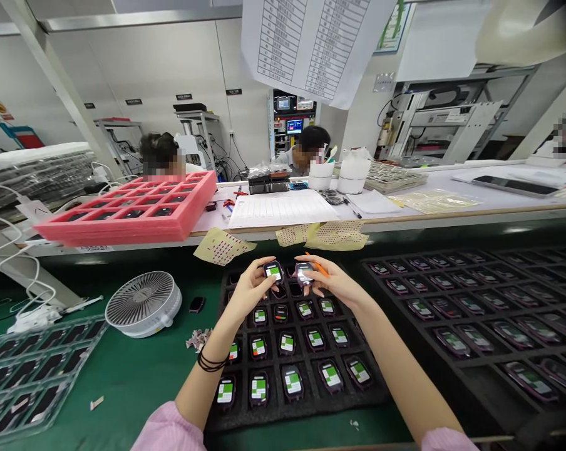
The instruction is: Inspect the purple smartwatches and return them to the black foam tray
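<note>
Pinched in my left hand is a smartwatch body with a lit green and white screen. My right hand grips a second smartwatch body, its screen pale with glare. An orange stick-like tool also lies between the right fingers; its kind I cannot make out. Both hands are held close together above the far part of a black foam tray. In the tray's compartments sit several more watch bodies, most with green and white screens, some showing orange or red. Hands and watches hide part of the back rows.
A second black tray of watches lies at the right. Leftward are a round white fan, a clear plastic tray, a loose dark watch and scraps. A shelf ahead carries a pink foam tray and papers. People sit beyond.
</note>
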{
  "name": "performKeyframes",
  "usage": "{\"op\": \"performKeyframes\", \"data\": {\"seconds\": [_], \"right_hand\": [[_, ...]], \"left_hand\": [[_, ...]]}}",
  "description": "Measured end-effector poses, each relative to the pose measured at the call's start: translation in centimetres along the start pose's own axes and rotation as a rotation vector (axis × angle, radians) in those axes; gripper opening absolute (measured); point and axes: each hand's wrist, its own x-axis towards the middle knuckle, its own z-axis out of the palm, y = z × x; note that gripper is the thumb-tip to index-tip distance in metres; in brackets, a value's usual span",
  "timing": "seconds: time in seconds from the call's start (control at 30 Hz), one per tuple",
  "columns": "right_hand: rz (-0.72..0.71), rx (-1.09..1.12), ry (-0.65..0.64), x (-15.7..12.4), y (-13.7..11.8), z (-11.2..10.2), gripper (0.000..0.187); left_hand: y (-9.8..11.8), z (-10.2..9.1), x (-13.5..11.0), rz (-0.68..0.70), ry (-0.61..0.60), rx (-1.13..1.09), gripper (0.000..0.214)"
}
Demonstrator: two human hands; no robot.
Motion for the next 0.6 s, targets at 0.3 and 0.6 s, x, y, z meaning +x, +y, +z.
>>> {"op": "performKeyframes", "data": {"seconds": [0.3, 0.6], "right_hand": [[0.014, 0.013, -0.009, 0.2, 0.5, 0.4, 0.040], [-0.020, 0.024, -0.071, 0.1, 0.8, 0.8, 0.043]], "left_hand": [[-0.5, 0.1, 0.4, 0.010, 0.003, 0.006, 0.042], [-0.1, 1.0, 0.0, -0.018, 0.030, -0.063, 0.042]]}}
